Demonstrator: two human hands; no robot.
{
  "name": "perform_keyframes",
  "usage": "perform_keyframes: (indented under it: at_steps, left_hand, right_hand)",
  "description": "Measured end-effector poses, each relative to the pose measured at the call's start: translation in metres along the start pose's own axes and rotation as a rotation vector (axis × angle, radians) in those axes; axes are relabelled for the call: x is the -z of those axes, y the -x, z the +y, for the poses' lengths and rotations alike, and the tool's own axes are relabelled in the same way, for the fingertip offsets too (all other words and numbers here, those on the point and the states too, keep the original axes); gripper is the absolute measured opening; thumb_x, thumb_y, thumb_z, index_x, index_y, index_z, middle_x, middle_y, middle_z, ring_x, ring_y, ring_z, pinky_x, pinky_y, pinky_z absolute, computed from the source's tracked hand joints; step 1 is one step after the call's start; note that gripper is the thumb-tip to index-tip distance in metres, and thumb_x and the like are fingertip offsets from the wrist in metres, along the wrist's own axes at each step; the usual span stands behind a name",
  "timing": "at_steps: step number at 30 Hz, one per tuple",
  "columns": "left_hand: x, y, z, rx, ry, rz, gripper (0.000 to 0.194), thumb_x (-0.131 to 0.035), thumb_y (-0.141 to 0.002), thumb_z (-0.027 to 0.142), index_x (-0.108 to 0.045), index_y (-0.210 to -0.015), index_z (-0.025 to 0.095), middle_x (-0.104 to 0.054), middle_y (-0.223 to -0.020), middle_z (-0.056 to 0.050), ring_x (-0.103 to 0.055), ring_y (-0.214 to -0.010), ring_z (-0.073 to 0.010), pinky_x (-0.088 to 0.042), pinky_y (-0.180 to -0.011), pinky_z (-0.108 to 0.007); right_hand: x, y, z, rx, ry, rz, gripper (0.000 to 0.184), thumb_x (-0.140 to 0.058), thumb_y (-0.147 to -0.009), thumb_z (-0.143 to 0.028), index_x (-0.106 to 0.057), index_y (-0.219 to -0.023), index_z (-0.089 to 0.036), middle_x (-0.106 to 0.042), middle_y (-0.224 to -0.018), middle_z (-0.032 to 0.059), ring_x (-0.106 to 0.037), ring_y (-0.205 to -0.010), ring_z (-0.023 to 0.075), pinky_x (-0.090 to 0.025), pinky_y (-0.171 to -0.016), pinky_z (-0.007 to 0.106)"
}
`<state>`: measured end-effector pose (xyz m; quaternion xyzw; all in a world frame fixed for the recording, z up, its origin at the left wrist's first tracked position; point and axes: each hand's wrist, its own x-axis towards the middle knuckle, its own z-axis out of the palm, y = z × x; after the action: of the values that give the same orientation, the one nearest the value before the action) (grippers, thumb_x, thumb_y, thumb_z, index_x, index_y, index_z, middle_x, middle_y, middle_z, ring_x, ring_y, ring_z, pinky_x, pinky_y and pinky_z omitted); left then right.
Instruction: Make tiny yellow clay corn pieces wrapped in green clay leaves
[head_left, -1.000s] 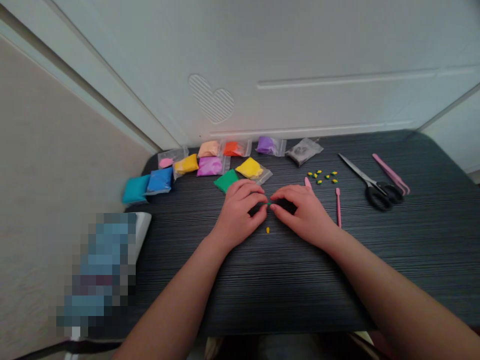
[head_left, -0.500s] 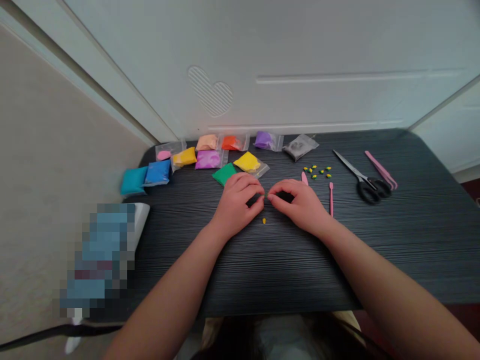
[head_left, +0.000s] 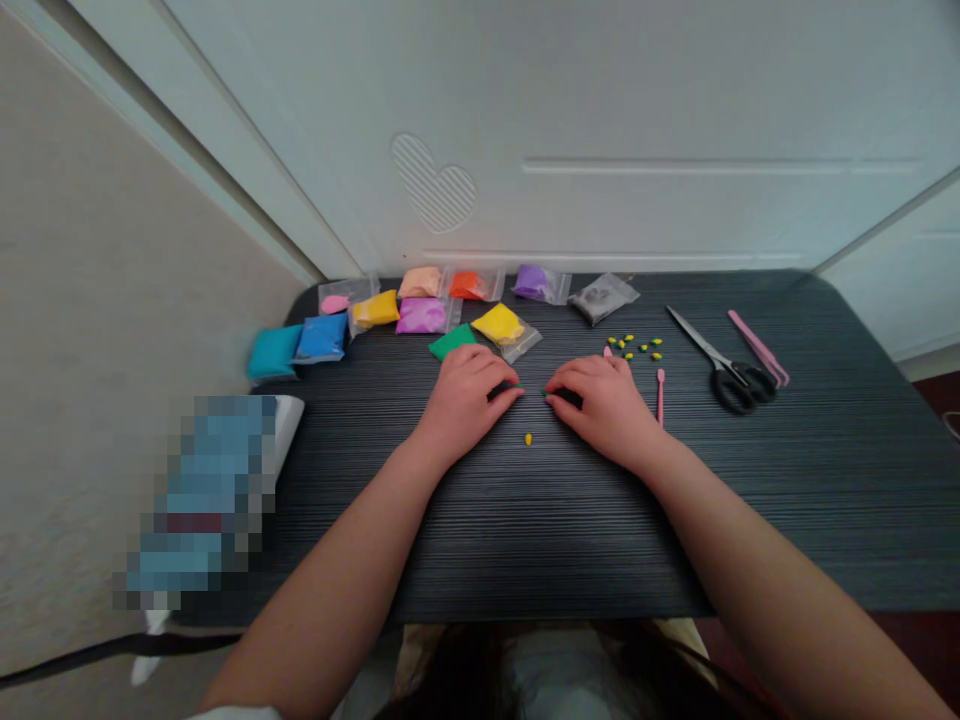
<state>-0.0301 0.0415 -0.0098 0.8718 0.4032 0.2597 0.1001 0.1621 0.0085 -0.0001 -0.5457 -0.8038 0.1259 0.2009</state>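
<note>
My left hand [head_left: 466, 398] rests on the dark table, thumb and forefinger closed on a tiny bit of green clay [head_left: 521, 387]. Across a small gap, my right hand [head_left: 600, 405] pinches another green bit [head_left: 544, 392]. A small yellow clay piece [head_left: 528, 439] lies on the table below the gap. Just beyond my left hand is a green clay packet [head_left: 451, 342], partly covered by the fingers. Behind my right hand lie several small yellow-and-green clay pieces [head_left: 628, 356] and a pink tool [head_left: 607, 352], mostly hidden.
Bagged clay in several colours, including a yellow packet [head_left: 499, 324] and a blue one [head_left: 322, 338], lines the back left. To the right are a slim pink tool [head_left: 661, 395], black-handled scissors [head_left: 731, 385] and pink tweezers [head_left: 757, 347]. A blurred-out object [head_left: 206, 490] stands at the left edge.
My fingertips were almost touching around a green bit; now the hands have drawn slightly apart, with green showing at each. The view has shifted a little.
</note>
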Motion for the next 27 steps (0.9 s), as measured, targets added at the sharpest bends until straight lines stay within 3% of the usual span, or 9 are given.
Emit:
perform_keyframes:
  at_steps: [11, 16, 27]
  left_hand:
    - [0.0006, 0.0004, 0.0019, -0.038, -0.111, -0.037, 0.027, -0.052, -0.077, 0.043, -0.052, -0.067, 0.018, -0.059, -0.072, -0.001, -0.048, -0.081, -0.0177, -0.033, -0.080, -0.036]
    - [0.0026, 0.0005, 0.0026, -0.041, -0.145, -0.040, 0.029, -0.049, -0.080, 0.042, -0.052, -0.064, 0.018, -0.058, -0.071, -0.001, -0.048, -0.081, -0.0174, -0.032, -0.082, -0.036]
    - [-0.0018, 0.0004, 0.0007, -0.038, -0.056, -0.035, 0.017, -0.049, -0.081, 0.032, -0.062, -0.083, 0.020, -0.064, -0.077, -0.002, -0.052, -0.084, -0.0174, -0.034, -0.084, -0.036]
  right_hand:
    - [0.0047, 0.0010, 0.0047, 0.016, 0.015, -0.033, 0.016, -0.054, -0.077, -0.031, -0.061, -0.090, -0.024, -0.063, -0.096, 0.0024, -0.051, -0.094, 0.0221, -0.025, -0.090, 0.044]
    - [0.0035, 0.0015, 0.0050, 0.046, 0.045, -0.043, 0.025, -0.053, -0.078, -0.033, -0.059, -0.101, -0.026, -0.061, -0.100, 0.0028, -0.050, -0.096, 0.0225, -0.023, -0.091, 0.044]
    - [0.0021, -0.0025, 0.0045, 0.114, 0.066, -0.062, 0.018, -0.044, -0.085, -0.026, -0.062, -0.088, -0.022, -0.064, -0.088, 0.0030, -0.053, -0.086, 0.0186, -0.027, -0.088, 0.039]
